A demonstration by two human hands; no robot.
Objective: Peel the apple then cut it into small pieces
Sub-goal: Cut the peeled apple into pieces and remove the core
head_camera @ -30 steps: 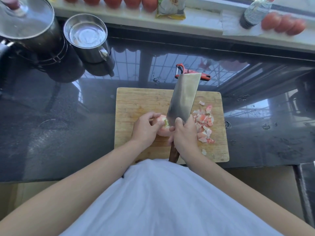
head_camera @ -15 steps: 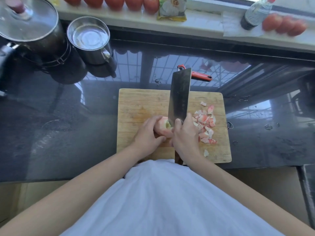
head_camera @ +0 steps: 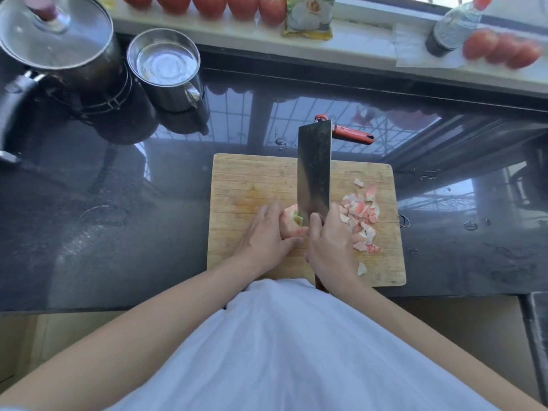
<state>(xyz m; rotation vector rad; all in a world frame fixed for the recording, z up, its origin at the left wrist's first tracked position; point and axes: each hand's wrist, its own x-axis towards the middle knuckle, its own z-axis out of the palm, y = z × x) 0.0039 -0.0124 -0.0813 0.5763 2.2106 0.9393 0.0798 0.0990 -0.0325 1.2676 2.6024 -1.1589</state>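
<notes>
A wooden cutting board (head_camera: 246, 179) lies on the dark counter. On it my left hand (head_camera: 267, 232) holds a pale pinkish apple chunk (head_camera: 292, 222) steady, fingers curled over it. My right hand (head_camera: 329, 241) grips the handle of a wide cleaver (head_camera: 314, 170), forefinger along the blade, whose edge stands on the chunk's right side, pointing away from me. A heap of small pink and white apple pieces (head_camera: 360, 218) lies just right of the blade. The chunk's near side is hidden by my hands.
A red-handled peeler (head_camera: 353, 134) lies behind the board. At the back left stand a lidded pot (head_camera: 59, 46) and a steel mug of water (head_camera: 166, 66). The sill holds tomatoes (head_camera: 501, 50), a packet (head_camera: 310, 16) and a bottle (head_camera: 453, 26).
The cleaver blade has swung from leaning right to pointing straight away from me, its edge settling against the chunk. My left hand has closed further over the chunk.
</notes>
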